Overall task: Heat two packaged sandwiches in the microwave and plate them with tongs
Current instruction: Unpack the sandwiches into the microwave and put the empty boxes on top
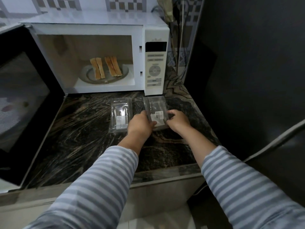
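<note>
Two sandwiches, the left one (97, 68) and the right one (113, 65), stand on edge on the glass plate (85, 75) inside the white microwave (156, 35). Its door (24, 100) hangs wide open at the left. On the dark counter in front lie two empty clear plastic packages. The left package (121, 111) lies untouched. My left hand (141, 123) and my right hand (178, 120) grip the two sides of the right package (155, 106), which carries a barcode label.
The dark marbled counter (79, 138) runs from the microwave to its front edge. A tall dark appliance (247, 80) walls off the right side. Cables (179, 47) hang behind the microwave. No tongs or serving plate are in view.
</note>
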Action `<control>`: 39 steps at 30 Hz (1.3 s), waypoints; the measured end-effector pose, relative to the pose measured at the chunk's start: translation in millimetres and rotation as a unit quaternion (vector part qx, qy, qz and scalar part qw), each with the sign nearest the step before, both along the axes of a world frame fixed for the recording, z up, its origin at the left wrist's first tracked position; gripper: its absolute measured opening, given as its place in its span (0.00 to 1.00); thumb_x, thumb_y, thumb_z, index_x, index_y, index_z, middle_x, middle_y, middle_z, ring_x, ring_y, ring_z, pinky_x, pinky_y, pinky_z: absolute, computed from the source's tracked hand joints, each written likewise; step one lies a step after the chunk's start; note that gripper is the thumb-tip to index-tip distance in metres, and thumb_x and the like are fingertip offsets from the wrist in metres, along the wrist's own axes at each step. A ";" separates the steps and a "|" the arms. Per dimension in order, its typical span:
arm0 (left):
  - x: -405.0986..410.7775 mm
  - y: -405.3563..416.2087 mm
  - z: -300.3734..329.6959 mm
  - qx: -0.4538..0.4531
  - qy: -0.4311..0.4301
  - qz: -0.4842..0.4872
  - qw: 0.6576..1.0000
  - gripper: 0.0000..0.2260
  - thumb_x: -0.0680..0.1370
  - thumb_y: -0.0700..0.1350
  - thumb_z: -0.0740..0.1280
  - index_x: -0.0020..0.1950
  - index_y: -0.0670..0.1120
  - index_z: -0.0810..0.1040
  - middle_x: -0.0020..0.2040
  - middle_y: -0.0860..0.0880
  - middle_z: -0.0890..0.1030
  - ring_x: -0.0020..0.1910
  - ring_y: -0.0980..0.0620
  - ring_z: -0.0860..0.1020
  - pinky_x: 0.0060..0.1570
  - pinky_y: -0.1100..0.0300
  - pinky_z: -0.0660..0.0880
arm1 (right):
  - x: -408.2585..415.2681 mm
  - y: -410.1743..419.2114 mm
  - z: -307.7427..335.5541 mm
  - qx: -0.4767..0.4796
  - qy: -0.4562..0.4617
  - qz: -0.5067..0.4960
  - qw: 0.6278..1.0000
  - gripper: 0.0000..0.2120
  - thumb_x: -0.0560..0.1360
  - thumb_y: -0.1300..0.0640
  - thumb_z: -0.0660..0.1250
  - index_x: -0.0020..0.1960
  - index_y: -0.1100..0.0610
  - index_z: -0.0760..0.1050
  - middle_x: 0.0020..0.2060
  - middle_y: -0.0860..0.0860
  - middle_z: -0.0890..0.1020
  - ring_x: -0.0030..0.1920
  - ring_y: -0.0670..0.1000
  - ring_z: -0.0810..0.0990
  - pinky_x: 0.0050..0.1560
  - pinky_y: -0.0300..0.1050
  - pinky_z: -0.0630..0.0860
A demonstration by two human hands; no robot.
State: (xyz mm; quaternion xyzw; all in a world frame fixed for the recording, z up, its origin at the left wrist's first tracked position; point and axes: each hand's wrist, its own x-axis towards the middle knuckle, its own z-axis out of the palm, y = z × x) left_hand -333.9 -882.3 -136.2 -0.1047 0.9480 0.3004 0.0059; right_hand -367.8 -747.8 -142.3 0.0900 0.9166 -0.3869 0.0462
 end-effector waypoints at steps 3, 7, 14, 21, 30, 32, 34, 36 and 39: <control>5.9 -1.1 16.3 -0.091 0.070 0.013 0.993 0.16 0.79 0.55 0.60 0.60 0.45 0.72 0.57 0.44 0.77 0.54 0.41 0.77 0.42 0.53 0.69 | -4.5 -4.1 7.8 0.043 0.040 -0.011 0.998 0.21 0.77 0.55 0.64 0.70 0.49 0.68 0.61 0.55 0.77 0.60 0.56 0.76 0.60 0.52 0.75; 5.6 -26.4 20.5 -0.131 0.220 0.027 0.966 0.13 0.79 0.51 0.60 0.61 0.47 0.73 0.59 0.45 0.73 0.57 0.43 0.72 0.48 0.51 0.70 | -11.0 -14.2 7.1 0.028 0.091 0.047 0.994 0.30 0.77 0.46 0.63 0.76 0.44 0.56 0.72 0.54 0.65 0.70 0.57 0.66 0.68 0.52 0.67; -8.9 -74.5 -10.4 -0.068 0.187 0.155 0.968 0.32 0.71 0.62 0.67 0.73 0.55 0.61 0.70 0.43 0.63 0.66 0.38 0.66 0.61 0.45 0.69 | -15.8 -39.4 -14.8 0.053 0.113 0.064 0.990 0.40 0.72 0.32 0.62 0.72 0.29 0.36 0.78 0.51 0.47 0.75 0.57 0.60 0.70 0.55 0.66; -9.1 -76.5 -28.8 0.051 0.164 0.120 0.978 0.39 0.72 0.60 0.68 0.76 0.61 0.47 0.73 0.44 0.63 0.63 0.42 0.74 0.54 0.49 0.74 | -8.9 -47.9 -27.5 0.110 0.174 0.014 0.978 0.35 0.75 0.37 0.62 0.75 0.33 0.45 0.77 0.50 0.57 0.71 0.55 0.66 0.57 0.49 0.74; 19.3 -86.5 3.5 0.048 0.260 0.085 0.961 0.35 0.73 0.56 0.69 0.75 0.61 0.55 0.71 0.49 0.67 0.65 0.48 0.72 0.48 0.57 0.73 | 17.0 -58.1 2.1 0.080 0.221 -0.008 0.972 0.35 0.74 0.37 0.64 0.75 0.34 0.49 0.74 0.50 0.64 0.69 0.54 0.70 0.54 0.48 0.76; 24.0 -92.3 22.3 0.053 0.289 0.086 0.952 0.35 0.73 0.55 0.70 0.75 0.60 0.57 0.70 0.49 0.68 0.62 0.49 0.74 0.44 0.60 0.71 | 21.2 -64.1 23.4 0.069 0.253 0.003 0.965 0.35 0.73 0.37 0.64 0.74 0.34 0.50 0.74 0.49 0.64 0.68 0.53 0.70 0.55 0.48 0.76; 28.1 -99.9 43.7 0.060 0.320 0.081 0.942 0.34 0.73 0.54 0.71 0.75 0.59 0.58 0.70 0.47 0.68 0.61 0.47 0.75 0.45 0.61 0.70 | 24.6 -70.3 49.4 0.034 0.276 0.017 0.960 0.34 0.73 0.38 0.66 0.74 0.35 0.53 0.73 0.49 0.64 0.68 0.54 0.70 0.57 0.49 0.76; 32.1 -109.6 67.1 0.039 0.341 0.078 0.936 0.34 0.73 0.56 0.70 0.75 0.59 0.57 0.71 0.48 0.67 0.60 0.47 0.75 0.44 0.60 0.70 | 27.9 -77.6 75.8 0.009 0.304 0.028 0.952 0.35 0.73 0.39 0.66 0.74 0.36 0.54 0.72 0.51 0.66 0.68 0.55 0.71 0.58 0.51 0.76; 35.5 -125.9 103.2 0.007 0.367 0.079 0.927 0.35 0.73 0.60 0.68 0.75 0.61 0.54 0.72 0.50 0.65 0.61 0.47 0.74 0.42 0.56 0.74 | 31.3 -92.0 115.1 0.014 0.353 0.034 0.935 0.35 0.73 0.39 0.67 0.75 0.36 0.53 0.72 0.52 0.66 0.66 0.55 0.73 0.57 0.48 0.75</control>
